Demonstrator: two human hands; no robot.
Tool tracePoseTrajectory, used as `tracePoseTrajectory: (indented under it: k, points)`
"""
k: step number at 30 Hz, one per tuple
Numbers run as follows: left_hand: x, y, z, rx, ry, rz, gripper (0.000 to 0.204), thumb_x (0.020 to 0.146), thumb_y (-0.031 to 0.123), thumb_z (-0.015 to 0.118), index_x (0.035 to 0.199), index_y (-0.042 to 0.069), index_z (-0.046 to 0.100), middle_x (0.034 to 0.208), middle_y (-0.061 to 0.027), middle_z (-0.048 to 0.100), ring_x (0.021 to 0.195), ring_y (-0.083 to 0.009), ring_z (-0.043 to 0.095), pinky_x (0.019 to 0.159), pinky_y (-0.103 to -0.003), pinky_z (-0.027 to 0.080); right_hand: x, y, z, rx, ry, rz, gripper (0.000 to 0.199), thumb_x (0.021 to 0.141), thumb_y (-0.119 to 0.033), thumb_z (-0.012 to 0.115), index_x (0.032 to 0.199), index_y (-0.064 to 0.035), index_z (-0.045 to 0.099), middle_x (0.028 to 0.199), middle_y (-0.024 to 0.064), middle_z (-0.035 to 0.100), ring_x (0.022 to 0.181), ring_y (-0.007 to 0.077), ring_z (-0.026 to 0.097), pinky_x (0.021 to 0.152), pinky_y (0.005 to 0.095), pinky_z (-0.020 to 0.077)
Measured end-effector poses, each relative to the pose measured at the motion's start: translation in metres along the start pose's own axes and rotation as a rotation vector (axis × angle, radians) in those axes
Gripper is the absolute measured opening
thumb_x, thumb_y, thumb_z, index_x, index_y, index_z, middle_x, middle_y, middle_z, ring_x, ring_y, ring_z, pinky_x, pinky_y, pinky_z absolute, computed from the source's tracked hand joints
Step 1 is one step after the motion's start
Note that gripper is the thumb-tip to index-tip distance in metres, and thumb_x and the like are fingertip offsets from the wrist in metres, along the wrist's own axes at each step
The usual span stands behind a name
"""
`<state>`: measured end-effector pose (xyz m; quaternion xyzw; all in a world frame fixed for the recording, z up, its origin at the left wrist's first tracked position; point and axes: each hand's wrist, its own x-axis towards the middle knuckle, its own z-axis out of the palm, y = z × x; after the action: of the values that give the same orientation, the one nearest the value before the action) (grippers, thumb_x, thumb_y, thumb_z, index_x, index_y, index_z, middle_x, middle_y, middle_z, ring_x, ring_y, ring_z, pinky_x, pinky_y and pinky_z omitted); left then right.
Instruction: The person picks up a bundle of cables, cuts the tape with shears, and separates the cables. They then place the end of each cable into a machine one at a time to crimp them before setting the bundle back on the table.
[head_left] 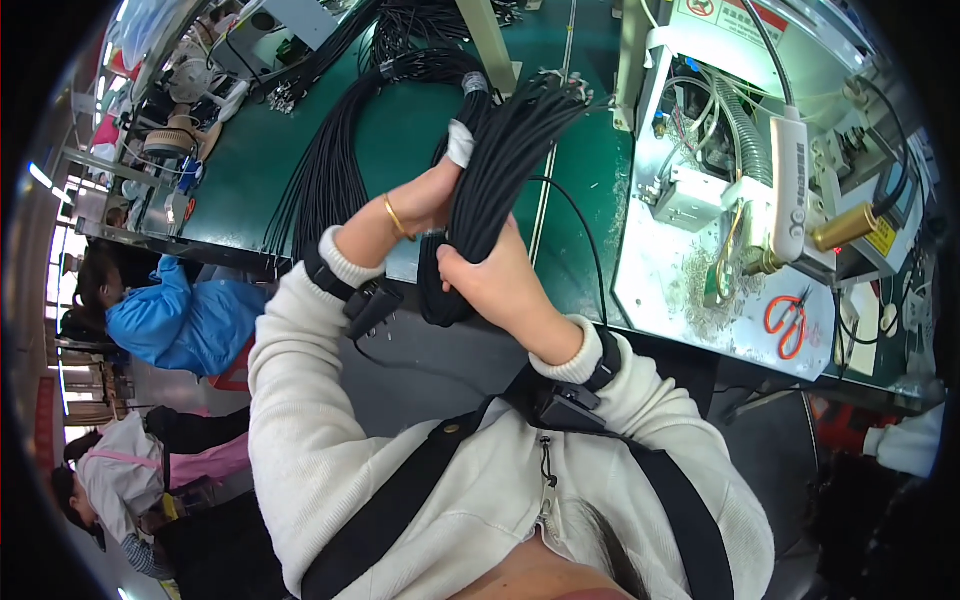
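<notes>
A thick bundle of black cables [500, 165] stands tilted in front of me at the near edge of the green table, its cut or connector ends spread at the top right. My right hand [495, 280] is closed round its lower part, thumb across the front. My left hand [435, 195] grips it from the left side, with a white wrapping on one finger; its other fingers are largely hidden behind the cables. Below the hands the bundle bends into a loop that hangs past the table edge.
Another coil of black cables [340, 150] lies on the green table [240, 190] to the left. On the right stands a machine with a soldering iron [790, 190], red-handled scissors [787, 325] and wire scraps on a white plate. Two people [185, 315] work at far left.
</notes>
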<state>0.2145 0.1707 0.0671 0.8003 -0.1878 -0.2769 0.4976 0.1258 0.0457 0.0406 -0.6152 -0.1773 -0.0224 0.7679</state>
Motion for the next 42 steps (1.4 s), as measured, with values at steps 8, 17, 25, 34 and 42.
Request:
tracePoseTrajectory:
  k: [8, 17, 25, 34, 42]
  points:
    - [0.013, 0.018, 0.020, -1.044, -0.345, 0.120, 0.097, 0.070, 0.077, 0.017, 0.128, 0.001, 0.031, 0.107, -0.0198, 0.054, 0.088, -0.0268, 0.056, 0.076, -0.033, 0.046, -0.006, 0.003, 0.017, 0.137, 0.022, 0.171, 0.011, 0.075, -0.003, 0.053, 0.082, 0.0009, 0.047, 0.063, 0.0034, 0.052, 0.053, 0.0107, 0.052, 0.050, 0.0236, 0.0423]
    - [0.121, 0.039, -0.072, -1.180, -0.591, 0.540, 0.060, 0.078, 0.053, 0.047, 0.116, 0.006, 0.048, 0.106, -0.0144, 0.056, 0.090, -0.0281, 0.057, 0.073, -0.043, 0.048, -0.021, 0.008, 0.018, 0.215, 0.101, 0.137, 0.012, 0.076, -0.003, 0.054, 0.085, 0.0007, 0.047, 0.061, 0.0031, 0.051, 0.054, 0.0094, 0.051, 0.051, 0.0241, 0.0421]
    - [0.113, 0.057, -0.063, -0.158, 0.437, 0.320, 0.055, 0.080, 0.043, 0.052, 0.120, 0.007, 0.044, 0.106, -0.0110, 0.056, 0.090, -0.0225, 0.056, 0.077, -0.036, 0.044, -0.006, 0.033, -0.035, 0.604, 0.141, 0.285, 0.018, 0.079, -0.014, 0.055, 0.091, -0.0019, 0.048, 0.066, 0.0047, 0.054, 0.057, 0.0132, 0.053, 0.056, 0.0264, 0.0437]
    - [0.009, 0.031, 0.009, 0.140, 0.135, -0.085, 0.034, 0.081, 0.024, 0.052, 0.109, 0.005, 0.053, 0.100, -0.0026, 0.058, 0.088, -0.0116, 0.055, 0.076, -0.026, 0.043, 0.004, 0.043, -0.065, 0.832, 0.454, 0.657, 0.032, 0.081, -0.029, 0.056, 0.102, -0.0048, 0.049, 0.096, 0.0101, 0.056, 0.083, 0.0196, 0.054, 0.068, 0.0313, 0.0438]
    - [-0.028, -0.012, 0.111, 0.539, 0.343, 0.182, 0.034, 0.072, 0.016, 0.061, 0.102, 0.000, 0.054, 0.100, -0.0145, 0.056, 0.089, -0.0298, 0.054, 0.077, -0.035, 0.042, -0.053, 0.000, -0.099, 0.595, 0.122, 0.750, 0.045, 0.087, -0.042, 0.041, 0.112, -0.0048, 0.046, 0.114, 0.0088, 0.051, 0.100, 0.0202, 0.050, 0.082, 0.0339, 0.0405]
